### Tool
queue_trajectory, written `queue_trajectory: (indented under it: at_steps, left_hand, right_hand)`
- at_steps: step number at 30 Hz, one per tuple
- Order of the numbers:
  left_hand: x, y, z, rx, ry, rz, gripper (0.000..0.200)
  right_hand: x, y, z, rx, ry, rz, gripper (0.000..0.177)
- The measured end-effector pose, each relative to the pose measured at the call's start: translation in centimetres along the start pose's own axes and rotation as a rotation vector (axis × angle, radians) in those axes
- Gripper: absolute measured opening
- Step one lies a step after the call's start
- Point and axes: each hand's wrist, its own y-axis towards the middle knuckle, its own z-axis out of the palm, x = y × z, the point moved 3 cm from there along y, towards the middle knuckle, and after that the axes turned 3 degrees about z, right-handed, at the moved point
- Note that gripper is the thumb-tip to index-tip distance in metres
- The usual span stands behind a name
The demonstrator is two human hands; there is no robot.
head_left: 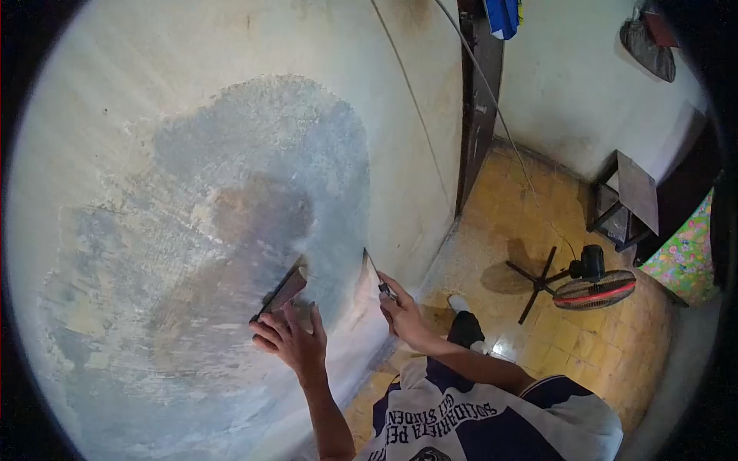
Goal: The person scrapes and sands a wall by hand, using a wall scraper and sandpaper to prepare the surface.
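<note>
A rough grey patch of plaster (323, 138) spreads over the pale wall (407, 154). My left hand (290, 338) is closed on a flat, wide scraper (286, 293) with a dark long edge and a reddish-brown face, close against the patch's lower part. To its right, my right hand (406, 313) grips the handle of a putty knife (372, 269). Its narrow blade points up, close to the wall beside the patch's right edge.
A standing fan (593, 290) is on the yellow tiled floor (500, 211). Behind it stands a small dark table (636, 192) near flowered cloth (684, 253). A cable (492, 92) hangs past the dark door frame (478, 123). A dark bag (647, 50) hangs on the far wall.
</note>
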Motion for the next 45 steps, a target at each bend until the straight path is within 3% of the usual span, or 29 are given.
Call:
queue_trajectory:
  at_steps: [2, 5, 6, 9, 14, 17, 20, 23, 27, 28, 32, 36, 39, 45]
  left_hand:
    - [0.0, 1.0, 0.2, 0.013, -0.001, -0.001, 0.062]
    - [-0.7, -0.1, -0.3, 0.033, -0.025, -0.029, 0.057]
    - [-0.5, -0.1, -0.4, 0.039, -0.012, -0.021, 0.057]
    - [-0.2, 0.3, -0.6, 0.059, 0.015, -0.003, 0.056]
    - [-0.8, 0.8, -1.3, 0.139, 0.022, -0.037, 0.057]
    - [-0.6, 0.6, -1.0, 0.072, 0.029, 0.011, 0.058]
    - [-0.4, 0.4, -0.9, 0.109, -0.017, -0.006, 0.059]
    - [-0.6, 0.6, -1.0, 0.15, -0.034, -0.037, 0.059]
    - [-0.8, 1.0, -1.5, 0.097, -0.027, -0.003, 0.06]
    - [-0.8, 0.9, -1.5, 0.1, -0.032, -0.003, 0.06]
    - [-0.9, 1.2, -1.9, 0.106, -0.017, -0.006, 0.06]
    - [-1.0, 0.6, -1.6, 0.1, -0.019, 0.006, 0.062]
    - [-0.3, 0.7, -0.9, 0.065, -0.035, 0.016, 0.064]
    - [-0.3, 0.4, -0.7, 0.089, -0.074, -0.005, 0.063]
  right_hand:
    - [1.4, -0.9, 0.5, 0.029, 0.147, 0.095, 0.052]
    - [0.8, 1.0, -0.6, -0.004, 0.098, 0.105, 0.049]
    - [0.6, 2.9, -1.1, -0.117, 0.246, 0.171, 0.049]
    - [3.0, 2.8, -2.4, -0.14, 0.401, 0.253, 0.049]
    - [1.9, 0.7, -0.6, 0.035, 0.375, 0.263, 0.049]
    - [0.6, 1.6, 0.0, -0.034, 0.202, 0.169, 0.048]
    - [2.2, -0.6, -0.8, -0.079, 0.292, 0.308, 0.048]
    - [3.2, -1.9, 0.4, 0.043, 0.289, 0.237, 0.047]
    - [1.6, 1.6, 0.0, -0.003, 0.228, 0.145, 0.046]
    - [1.6, 1.4, -0.8, -0.031, 0.281, 0.249, 0.047]
    - [3.8, -2.0, 0.4, 0.06, 0.389, 0.294, 0.049]
    - [0.1, 6.8, -3.0, -0.245, 0.297, 0.134, 0.046]
    - [5.1, 1.9, -2.1, -0.113, 0.334, 0.277, 0.045]
    - [4.7, 1.9, -0.3, 0.007, 0.305, 0.245, 0.046]
